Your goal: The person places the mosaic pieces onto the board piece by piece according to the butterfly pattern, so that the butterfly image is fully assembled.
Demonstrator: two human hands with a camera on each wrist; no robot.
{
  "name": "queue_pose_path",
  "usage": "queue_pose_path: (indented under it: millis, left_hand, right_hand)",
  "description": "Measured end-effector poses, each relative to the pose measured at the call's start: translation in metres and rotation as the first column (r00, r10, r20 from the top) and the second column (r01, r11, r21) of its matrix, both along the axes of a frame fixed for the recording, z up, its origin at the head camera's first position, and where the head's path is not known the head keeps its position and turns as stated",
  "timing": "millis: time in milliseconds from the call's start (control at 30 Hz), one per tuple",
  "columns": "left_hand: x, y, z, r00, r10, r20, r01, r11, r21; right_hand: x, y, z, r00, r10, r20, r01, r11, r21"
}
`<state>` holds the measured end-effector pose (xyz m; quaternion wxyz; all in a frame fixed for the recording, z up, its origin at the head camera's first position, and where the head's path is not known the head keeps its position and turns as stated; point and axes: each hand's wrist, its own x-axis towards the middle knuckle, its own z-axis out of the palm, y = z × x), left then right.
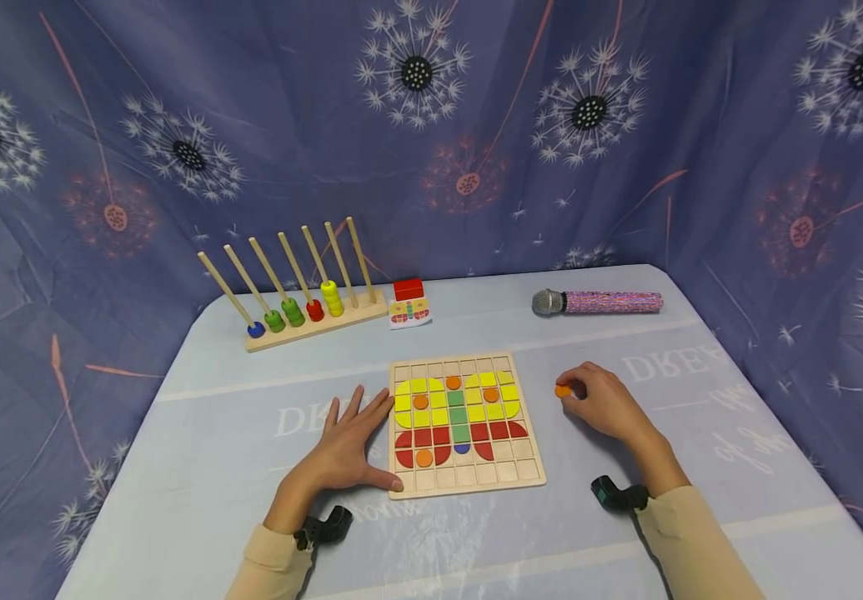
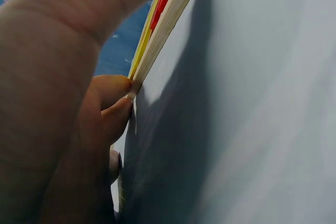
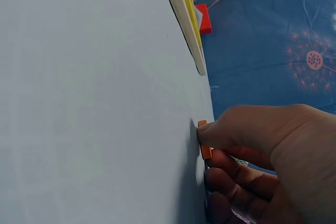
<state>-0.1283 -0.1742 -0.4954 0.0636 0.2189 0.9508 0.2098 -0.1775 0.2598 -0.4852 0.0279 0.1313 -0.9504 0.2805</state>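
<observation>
A wooden grid board (image 1: 509, 475) lies mid-table with flat coloured tiles set out like a butterfly: yellow upper wings, red lower wings, a green body, a blue half-round tile (image 1: 462, 448) and several orange discs. The lower right wing has bare squares. My left hand (image 1: 344, 450) is spread at the board's left side, thumb on the near left corner and fingertips (image 2: 118, 90) touching the edge. To the right of the board, my right hand (image 1: 602, 402) pinches an orange disc (image 3: 205, 140) between thumb and fingers, close to the tabletop.
Behind the board at left stands a wooden peg rack (image 1: 311, 332) with coloured beads. Beside it, a butterfly picture card (image 1: 409, 313) leans on a red block (image 1: 408, 289). A microphone (image 1: 604, 302) with a glittery pink handle lies at the back right. A patterned curtain (image 1: 288, 108) hangs behind.
</observation>
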Motion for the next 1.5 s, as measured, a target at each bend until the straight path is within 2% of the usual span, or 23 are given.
queue_pose_path:
  millis: [433, 700, 1000, 1200, 1500]
  left_hand:
    - [0.001, 0.000, -0.002, 1.000, 0.001, -0.002, -0.001, 1.000, -0.005]
    - [0.000, -0.001, 0.000, 1.000, 0.003, 0.007, -0.003, 1.000, 0.004]
    - [0.001, -0.001, -0.002, 1.000, 0.008, 0.006, -0.008, 1.000, 0.003]
    - [0.000, 0.000, -0.003, 1.000, 0.005, 0.005, -0.005, 1.000, -0.004]
    - [0.001, 0.000, -0.001, 1.000, 0.010, 0.017, -0.010, 1.000, -0.005]
  right_hand:
    - [0.003, -0.006, 0.003, 0.998, 0.023, 0.051, -0.022, 1.000, -0.015]
    - [0.005, -0.011, 0.004, 0.993, 0.097, 0.071, -0.098, 0.995, 0.012]
    - [0.006, -0.015, 0.006, 0.991, 0.109, 0.079, -0.110, 0.994, 0.007]
    - [0.011, -0.026, 0.013, 0.978, 0.183, 0.097, -0.182, 0.983, -0.011]
    - [0.026, -0.053, 0.018, 0.946, 0.282, 0.158, -0.285, 0.959, -0.008]
